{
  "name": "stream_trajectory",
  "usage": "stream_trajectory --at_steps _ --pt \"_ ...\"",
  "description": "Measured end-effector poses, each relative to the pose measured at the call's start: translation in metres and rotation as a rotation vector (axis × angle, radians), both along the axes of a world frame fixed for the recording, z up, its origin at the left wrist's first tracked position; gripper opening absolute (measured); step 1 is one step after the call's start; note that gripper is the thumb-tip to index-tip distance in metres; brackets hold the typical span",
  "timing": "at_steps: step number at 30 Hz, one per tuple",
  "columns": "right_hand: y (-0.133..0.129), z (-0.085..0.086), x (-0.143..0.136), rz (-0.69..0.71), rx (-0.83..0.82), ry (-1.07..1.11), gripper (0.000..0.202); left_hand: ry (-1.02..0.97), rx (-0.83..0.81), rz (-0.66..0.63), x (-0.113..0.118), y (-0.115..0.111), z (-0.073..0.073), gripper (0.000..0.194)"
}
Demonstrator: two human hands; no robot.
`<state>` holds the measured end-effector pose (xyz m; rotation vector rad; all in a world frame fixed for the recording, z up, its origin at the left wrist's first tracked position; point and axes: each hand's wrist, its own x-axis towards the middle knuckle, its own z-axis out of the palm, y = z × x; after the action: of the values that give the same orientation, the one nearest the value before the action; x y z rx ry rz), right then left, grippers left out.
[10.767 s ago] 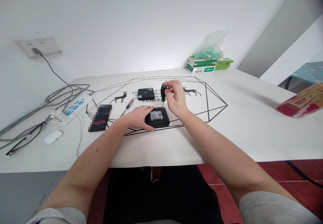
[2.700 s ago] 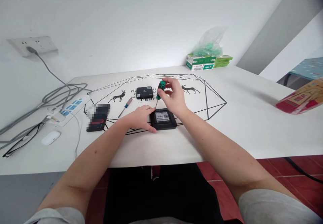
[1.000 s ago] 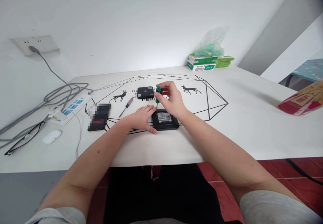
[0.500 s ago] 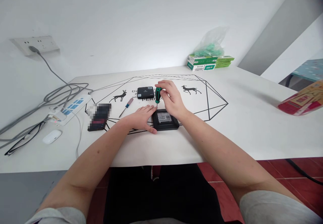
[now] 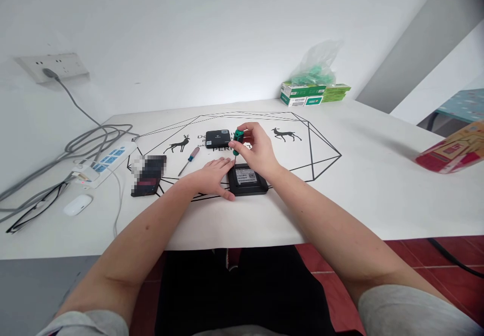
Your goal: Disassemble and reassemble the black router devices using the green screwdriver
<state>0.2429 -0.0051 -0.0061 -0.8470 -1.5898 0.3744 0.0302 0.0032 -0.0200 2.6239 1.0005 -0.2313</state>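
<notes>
A green-and-black screwdriver point(image 5: 238, 142) stands nearly upright in my right hand point(image 5: 259, 149), thumb and fingers around its handle. Its shaft comes down at the far left corner of a black square device point(image 5: 249, 191), which lies on the table with a printed white label facing up. My left hand point(image 5: 215, 177) rests flat with fingers stretched, thumb and fingertips against the device's left side. Behind the device lies a similar black square box or cover point(image 5: 217, 138), partly hidden by my right hand. A second screwdriver point(image 5: 189, 161) with a red-and-blue handle lies left of it.
On the left are a blurred phone point(image 5: 149, 175), a white power strip point(image 5: 109, 162) with grey cables, glasses point(image 5: 37, 207) and a white earbud case point(image 5: 77, 205). Green boxes point(image 5: 303, 94) under a plastic bag stand at the back. A red-and-yellow packet point(image 5: 451, 149) lies right.
The fingers of my right hand have shifted around the screwdriver handle, the thumb now farther left across it. My left hand and the black device stay in place.
</notes>
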Motion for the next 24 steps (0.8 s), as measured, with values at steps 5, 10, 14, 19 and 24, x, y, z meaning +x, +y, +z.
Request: stream_trajectory --at_steps 5,10,14,19,24 --pt "-0.0004 -0.0023 -0.0016 0.031 -0.077 0.040 0.043 -0.010 -0.006 0.000 0.0002 -0.0001 0.0008 0.149" --pt "-0.0047 -0.0015 -0.0019 0.085 -0.056 0.020 0.030 -0.001 -0.022 0.003 0.0006 -0.0004 0.0015 0.151" --pt "-0.0053 0.0028 0.0012 0.016 0.063 -0.061 0.027 -0.001 -0.029 -0.003 0.0008 -0.0018 0.0036 0.148" --pt "-0.0033 0.0053 0.0019 -0.047 0.156 -0.071 0.036 -0.001 -0.022 -0.008 0.0006 -0.0015 0.0038 0.149" --pt "-0.0038 0.0041 0.0009 0.004 0.111 -0.045 0.036 -0.009 -0.034 -0.007 -0.0002 0.0001 0.0015 0.150"
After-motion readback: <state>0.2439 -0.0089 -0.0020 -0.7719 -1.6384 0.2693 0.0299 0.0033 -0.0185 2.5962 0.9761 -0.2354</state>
